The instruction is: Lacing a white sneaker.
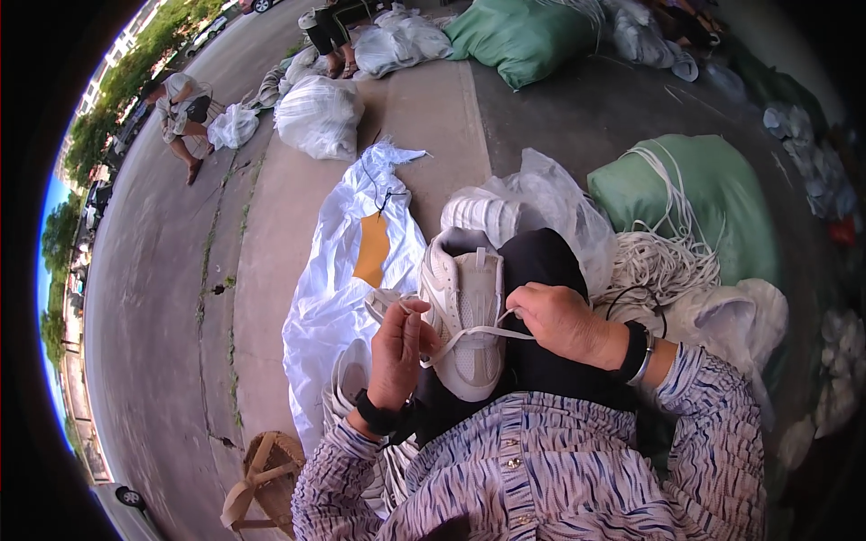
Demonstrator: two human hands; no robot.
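Observation:
A white and beige sneaker (465, 307) rests on my lap, its toe toward me and its opening away. One pale shoelace (483, 331) runs across the front of the shoe, stretched between my two hands. My left hand (400, 347) is at the shoe's left side with its fingers closed on one part of the lace. On the other side my right hand (559, 320) pinches the lace between thumb and fingers. The lower eyelets are partly covered by the lace. Another white shoe (487, 212) lies just beyond my knees.
A white plastic sheet (338, 270) with an orange-yellow patch spreads at the left. Bundled white laces (663, 268) lie beside a green sack (704, 198) at the right. More shoes (352, 370) sit near my left forearm, by a woven seat (271, 473). A person (185, 113) sits far left.

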